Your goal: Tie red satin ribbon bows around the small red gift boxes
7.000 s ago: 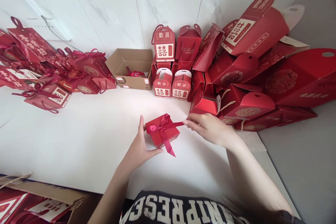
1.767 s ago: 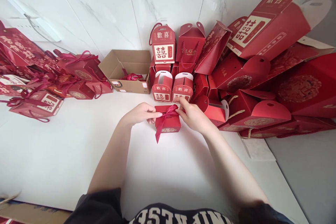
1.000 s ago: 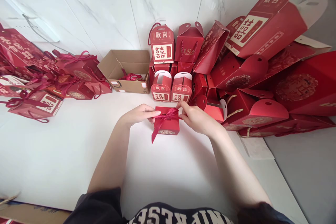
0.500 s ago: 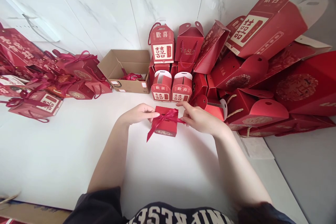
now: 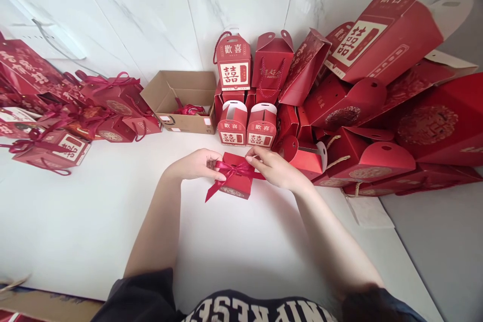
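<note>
red gift box [image 5: 242,182], small and smooth-sided, sits slightly turned on the white table [image 5: 241,246], between the two hands and just in front of two upright small boxes [image 5: 261,128]. its front carries a pale gold patterned emblem, and dark slots show in the top. a glossy crimson ribbon [image 5: 233,168] crosses it in a bow, one pointed tail slanting down left. right hand [image 5: 273,168] pinches the bow's right side; left hand [image 5: 196,165] curls at its left loop, how tightly i cannot tell.
</note>
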`<state>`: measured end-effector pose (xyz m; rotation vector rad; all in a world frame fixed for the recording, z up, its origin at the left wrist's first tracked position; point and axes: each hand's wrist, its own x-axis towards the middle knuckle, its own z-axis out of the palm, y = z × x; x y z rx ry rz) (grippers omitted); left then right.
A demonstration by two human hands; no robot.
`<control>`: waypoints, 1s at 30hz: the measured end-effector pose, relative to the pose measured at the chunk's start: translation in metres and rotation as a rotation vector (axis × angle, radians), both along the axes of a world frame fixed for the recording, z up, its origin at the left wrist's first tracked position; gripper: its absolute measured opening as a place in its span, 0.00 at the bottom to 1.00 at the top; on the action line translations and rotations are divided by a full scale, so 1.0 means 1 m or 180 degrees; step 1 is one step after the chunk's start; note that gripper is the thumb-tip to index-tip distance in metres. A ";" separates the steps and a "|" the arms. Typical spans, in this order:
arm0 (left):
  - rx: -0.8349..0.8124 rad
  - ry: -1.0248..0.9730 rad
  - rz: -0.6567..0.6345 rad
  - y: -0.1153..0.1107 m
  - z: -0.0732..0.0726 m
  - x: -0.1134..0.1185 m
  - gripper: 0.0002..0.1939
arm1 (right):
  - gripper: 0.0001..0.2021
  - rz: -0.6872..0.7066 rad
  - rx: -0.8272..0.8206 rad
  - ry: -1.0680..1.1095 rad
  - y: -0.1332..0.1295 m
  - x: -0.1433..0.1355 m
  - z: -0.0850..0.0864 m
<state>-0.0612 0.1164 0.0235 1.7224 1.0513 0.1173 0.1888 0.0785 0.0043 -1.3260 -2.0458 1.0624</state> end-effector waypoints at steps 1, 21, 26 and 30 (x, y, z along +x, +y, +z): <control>0.0040 -0.0022 -0.0019 -0.001 0.001 0.000 0.13 | 0.16 0.0032 -0.0075 0.0001 0.000 0.000 0.000; -0.0052 0.0664 -0.0385 -0.015 0.021 -0.008 0.17 | 0.17 0.0480 -0.0289 0.0688 0.005 0.010 0.001; -0.0018 0.0632 -0.0270 -0.014 0.016 -0.009 0.14 | 0.16 0.0461 -0.0259 0.0497 0.006 0.015 -0.002; -0.0009 0.0702 -0.0423 -0.012 0.012 -0.008 0.11 | 0.15 0.0464 -0.0243 0.0475 0.009 0.015 -0.006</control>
